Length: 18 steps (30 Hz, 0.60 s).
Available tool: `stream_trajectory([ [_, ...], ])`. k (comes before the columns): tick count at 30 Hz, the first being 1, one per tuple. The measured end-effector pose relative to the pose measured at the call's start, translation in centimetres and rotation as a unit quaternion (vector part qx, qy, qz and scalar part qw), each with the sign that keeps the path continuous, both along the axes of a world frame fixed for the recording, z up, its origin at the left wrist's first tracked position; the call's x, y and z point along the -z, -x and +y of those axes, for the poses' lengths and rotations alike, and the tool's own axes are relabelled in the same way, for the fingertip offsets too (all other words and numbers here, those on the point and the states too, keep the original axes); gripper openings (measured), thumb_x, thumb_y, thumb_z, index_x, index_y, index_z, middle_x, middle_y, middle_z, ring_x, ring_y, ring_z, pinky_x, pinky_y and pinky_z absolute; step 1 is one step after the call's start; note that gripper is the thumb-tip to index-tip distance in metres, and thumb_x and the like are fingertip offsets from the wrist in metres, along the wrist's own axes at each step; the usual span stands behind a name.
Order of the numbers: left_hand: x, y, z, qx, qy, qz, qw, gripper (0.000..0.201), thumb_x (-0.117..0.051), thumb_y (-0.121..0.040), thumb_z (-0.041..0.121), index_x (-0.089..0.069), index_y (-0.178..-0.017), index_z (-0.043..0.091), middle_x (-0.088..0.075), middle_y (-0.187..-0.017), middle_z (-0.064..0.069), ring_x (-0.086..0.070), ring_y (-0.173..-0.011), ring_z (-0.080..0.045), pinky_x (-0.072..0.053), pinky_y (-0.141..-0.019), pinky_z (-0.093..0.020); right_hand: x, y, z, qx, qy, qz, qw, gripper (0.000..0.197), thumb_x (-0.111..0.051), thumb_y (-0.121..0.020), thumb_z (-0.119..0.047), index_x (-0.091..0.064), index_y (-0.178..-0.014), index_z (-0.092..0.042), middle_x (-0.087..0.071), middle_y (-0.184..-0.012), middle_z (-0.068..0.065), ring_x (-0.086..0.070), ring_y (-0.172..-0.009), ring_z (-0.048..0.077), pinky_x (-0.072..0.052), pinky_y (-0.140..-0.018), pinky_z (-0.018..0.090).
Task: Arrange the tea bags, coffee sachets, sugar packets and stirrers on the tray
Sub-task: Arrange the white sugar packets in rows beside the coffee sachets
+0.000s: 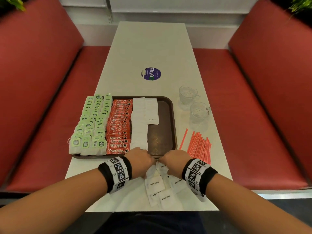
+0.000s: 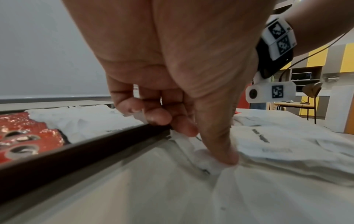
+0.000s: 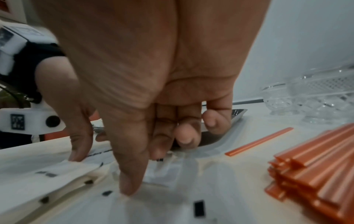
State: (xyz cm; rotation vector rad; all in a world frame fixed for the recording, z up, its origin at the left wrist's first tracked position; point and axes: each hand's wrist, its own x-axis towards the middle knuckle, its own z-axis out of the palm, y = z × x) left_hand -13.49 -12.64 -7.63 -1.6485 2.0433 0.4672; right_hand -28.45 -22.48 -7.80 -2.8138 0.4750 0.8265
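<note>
Working at the near edge of the table (image 1: 152,48), both hands meet over a loose pile of sugar packets (image 1: 157,183) lying just outside the tray's (image 1: 170,105) near rim. Left hand (image 1: 140,159): thumb and curled fingers pinching one packet from the pile, fingertips against the rim. Right hand (image 1: 175,160): thumb and fingers pinching a packet beside it. On the tray, tea bags (image 1: 91,122) fill the left side in three columns, coffee sachets (image 1: 119,127) stand in a column beside them, and more white sugar packets run right of those; the right part of the tray is bare. Stirrers (image 1: 200,144) lie heaped on the table off the tray's near right corner, one apart. Two glass cups (image 1: 194,103) stand toward the right edge.
</note>
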Motion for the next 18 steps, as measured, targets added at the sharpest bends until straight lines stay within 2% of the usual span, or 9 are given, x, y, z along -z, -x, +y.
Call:
stream_trajectory([
  [7,-0.5,-0.2,-0.3,-0.03,-0.024,0.027,0.999,0.039,-0.072,-0.086,0.044,-0.058,-0.115,0.021,-0.067,-0.11,-0.004,-0.061,-0.101,-0.028,-0.043,-0.078,-0.036,-0.2,-0.7,0.1,0.005,0.004,0.038,0.999,0.019,-0.069,-0.093,-0.021,-0.067,-0.109,-0.012,-0.07,-0.101,0.008,-0.067,-0.091,0.027,-0.058,-0.081,0.041],
  [11,-0.7,-0.9,-0.2,-0.042,-0.015,0.054,0.998,0.027,-0.067,-0.09,0.043,-0.06,-0.103,0.02,-0.065,-0.106,-0.003,-0.06,-0.098,-0.026,-0.047,-0.075,-0.035,-0.3,-0.7,0.0,-0.002,-0.005,0.039,0.999,0.019,-0.072,-0.092,-0.025,-0.07,-0.104,-0.01,-0.068,-0.103,0.007,-0.066,-0.09,0.027,-0.058,-0.08,0.039],
  [14,-1.3,-1.9,-0.2,-0.07,0.017,0.095,0.993,0.027,-0.065,-0.089,0.047,-0.062,-0.099,0.022,-0.057,-0.106,0.001,-0.056,-0.097,-0.022,-0.045,-0.073,-0.033,-0.9,-0.2,-0.8,0.032,-0.047,-0.026,0.998,0.021,-0.069,-0.093,-0.027,-0.069,-0.108,-0.012,-0.056,-0.11,0.003,-0.059,-0.096,0.023,-0.049,-0.08,0.032],
  [16,-2.2,-3.0,-0.4,-0.101,0.047,0.137,0.984,0.026,-0.066,-0.088,0.048,-0.063,-0.097,0.024,-0.054,-0.107,0.005,-0.053,-0.098,-0.017,-0.047,-0.08,-0.034,-1.5,0.1,-1.6,0.071,-0.079,-0.092,0.99,0.016,-0.069,-0.092,-0.029,-0.066,-0.103,-0.018,-0.05,-0.107,-0.004,-0.052,-0.095,0.018,-0.044,-0.081,0.03],
  [18,-2.9,-4.0,-0.8,-0.141,0.083,0.185,0.969,0.02,-0.069,-0.088,0.042,-0.064,-0.096,0.025,-0.058,-0.104,0.009,-0.056,-0.097,-0.014,-0.047,-0.082,-0.032,-1.9,0.1,-2.6,0.104,-0.095,-0.13,0.981,0.011,-0.068,-0.091,-0.029,-0.062,-0.098,-0.021,-0.052,-0.103,-0.008,-0.05,-0.094,0.015,-0.041,-0.08,0.028],
])
